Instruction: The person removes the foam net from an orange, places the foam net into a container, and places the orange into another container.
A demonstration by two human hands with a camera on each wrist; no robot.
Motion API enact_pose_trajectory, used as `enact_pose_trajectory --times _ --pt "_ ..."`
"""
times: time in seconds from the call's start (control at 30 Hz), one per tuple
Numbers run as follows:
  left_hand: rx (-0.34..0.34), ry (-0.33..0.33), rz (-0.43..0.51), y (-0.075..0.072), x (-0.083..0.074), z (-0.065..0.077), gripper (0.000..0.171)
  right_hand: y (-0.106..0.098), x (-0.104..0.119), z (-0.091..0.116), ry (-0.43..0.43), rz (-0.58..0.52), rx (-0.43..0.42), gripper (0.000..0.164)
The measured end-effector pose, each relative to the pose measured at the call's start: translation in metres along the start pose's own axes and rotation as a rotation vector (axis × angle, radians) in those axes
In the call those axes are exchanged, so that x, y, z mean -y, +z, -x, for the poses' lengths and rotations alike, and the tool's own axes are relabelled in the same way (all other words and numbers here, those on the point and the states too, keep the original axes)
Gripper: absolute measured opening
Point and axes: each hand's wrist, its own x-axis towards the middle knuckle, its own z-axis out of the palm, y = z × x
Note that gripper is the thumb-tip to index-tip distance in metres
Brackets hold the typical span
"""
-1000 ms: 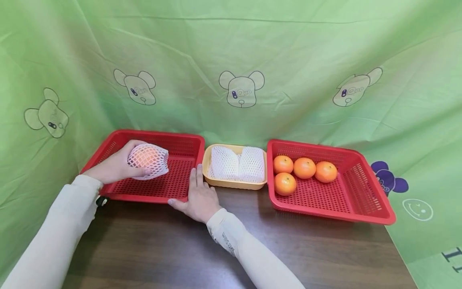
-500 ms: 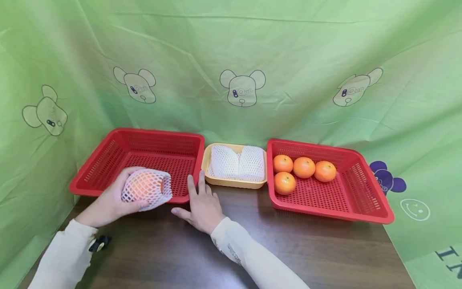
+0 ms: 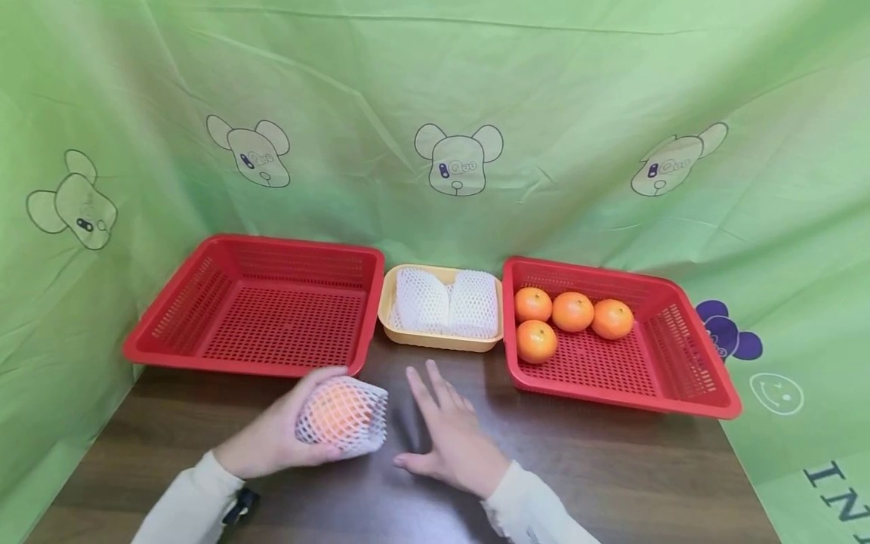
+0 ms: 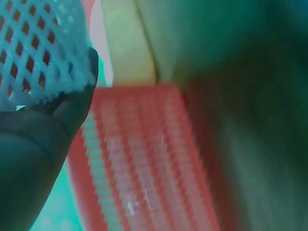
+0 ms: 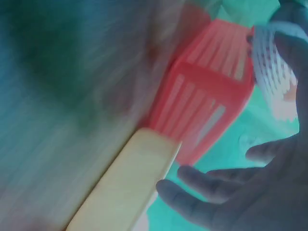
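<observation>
My left hand (image 3: 282, 434) grips an orange (image 3: 337, 410) wrapped in a white foam net sleeve (image 3: 367, 438), over the table in front of the left basket. The sleeve's ruffled end points right, toward my other hand. In the left wrist view the foam net (image 4: 41, 53) fills the upper left corner beside the thumb. My right hand (image 3: 458, 438) hovers to the right of the wrapped orange, fingers spread and holding nothing. The right wrist view shows its fingers (image 5: 207, 192) apart from the net-wrapped orange (image 5: 276, 72).
A red basket (image 3: 245, 368) stands at the back left. Beside it a small yellow tray (image 3: 442, 342) holds white foam net sleeves (image 3: 476, 302). The red basket (image 3: 621, 397) on the right holds several oranges (image 3: 572, 312). A green curtain (image 3: 353, 151) hangs behind.
My left hand has carried the wrapped orange out of the left basket, toward me and to the right. My right hand has left that basket's corner and drawn back rightward.
</observation>
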Motion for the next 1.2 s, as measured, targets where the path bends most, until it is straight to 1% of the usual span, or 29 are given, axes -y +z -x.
enact_pose_trajectory --times 0.1,0.2,0.27,0.33,0.47,0.57,0.67,0.73,0.8,0.83,0.9,0.97,1.1,1.2 --pt "0.079 -0.018 -0.025 0.026 -0.002 -0.008 0.098 -0.009 -0.017 0.02 0.007 -0.036 -0.021 0.126" --pt "0.154 -0.027 -0.078 0.049 -0.004 -0.017 0.094 -0.014 -0.032 0.039 0.019 -0.056 -0.028 0.128" --pt "0.191 -0.034 -0.113 0.064 -0.006 -0.022 0.093 -0.016 -0.04 0.05 0.031 -0.073 -0.028 0.127" --pt "0.217 -0.019 -0.144 0.079 -0.008 -0.027 0.092 -0.018 -0.046 0.06 0.035 -0.076 -0.025 0.127" --pt "0.27 0.029 -0.194 0.105 -0.012 -0.034 0.091 -0.019 -0.048 0.074 0.004 -0.058 -0.01 0.121" --pt "0.288 0.058 -0.229 0.117 -0.013 -0.037 0.09 -0.016 -0.041 0.079 -0.062 -0.041 0.015 0.109" --pt "0.281 0.066 -0.25 0.122 -0.013 -0.038 0.089 -0.008 -0.031 0.079 -0.179 0.007 0.013 0.094" --pt "0.279 0.066 -0.249 0.122 -0.013 -0.038 0.089 -0.001 -0.024 0.078 -0.246 0.058 -0.015 0.085" --pt "0.291 0.063 -0.244 0.12 -0.012 -0.037 0.089 0.005 -0.02 0.077 -0.284 0.091 -0.058 0.077" --pt "0.301 0.062 -0.238 0.118 -0.012 -0.037 0.09 0.007 -0.017 0.076 -0.29 0.098 -0.077 0.073" --pt "0.314 0.038 -0.215 0.114 -0.011 -0.035 0.093 0.011 -0.014 0.075 -0.27 0.098 -0.099 0.068" --pt "0.319 -0.003 -0.187 0.107 -0.009 -0.031 0.095 0.012 -0.012 0.074 -0.245 0.086 -0.102 0.064" --pt "0.281 -0.09 -0.167 0.09 -0.004 -0.02 0.088 0.011 -0.011 0.076 -0.173 0.032 -0.043 0.064" --pt "0.251 -0.099 -0.202 0.084 -0.004 -0.012 0.075 0.008 -0.012 0.081 -0.091 -0.054 0.025 0.067"
